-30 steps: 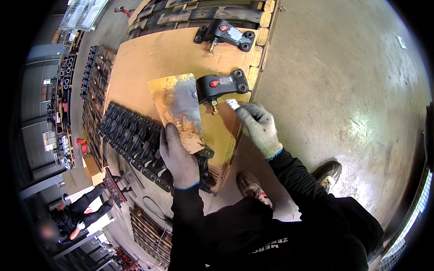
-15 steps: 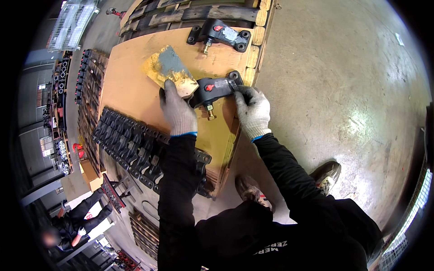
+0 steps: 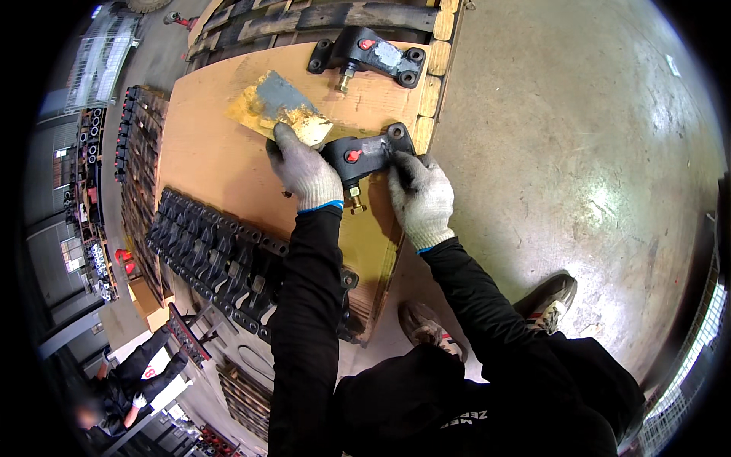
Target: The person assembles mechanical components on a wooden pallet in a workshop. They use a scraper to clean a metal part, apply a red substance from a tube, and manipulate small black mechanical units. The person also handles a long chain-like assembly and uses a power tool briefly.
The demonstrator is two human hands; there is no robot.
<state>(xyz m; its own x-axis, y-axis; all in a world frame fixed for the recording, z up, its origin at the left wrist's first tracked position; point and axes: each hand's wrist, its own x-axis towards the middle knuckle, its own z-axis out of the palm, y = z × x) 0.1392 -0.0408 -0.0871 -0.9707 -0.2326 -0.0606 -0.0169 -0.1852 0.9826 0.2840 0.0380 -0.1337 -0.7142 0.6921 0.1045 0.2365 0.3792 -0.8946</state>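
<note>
A black metal bracket [image 3: 364, 156] with a red cap and a brass-coloured bolt sits near the right edge of a cardboard sheet [image 3: 202, 133]. My gloved right hand [image 3: 421, 194] has its fingers closed on the bracket's right end. My gloved left hand [image 3: 304, 169] is at the other end, its thumb over the near edge of a flat grey piece [image 3: 282, 103] smeared with yellow. The left fingers are mostly hidden underneath. Farther off lies a second black bracket [image 3: 369, 57] of the same kind, with a grey patch on its top.
Several black brackets [image 3: 217, 251] stand in a tight row at the cardboard's near left. A wooden pallet [image 3: 335, 21] shows beyond the far edge. Concrete floor [image 3: 563, 145] stretches along the right. Another person [image 3: 122, 385] is in the background at lower left.
My left hand has shifted slightly right and turned, and the yellow-smeared piece appears flatter. The right hand has slid a little down and left along the bracket's end.
</note>
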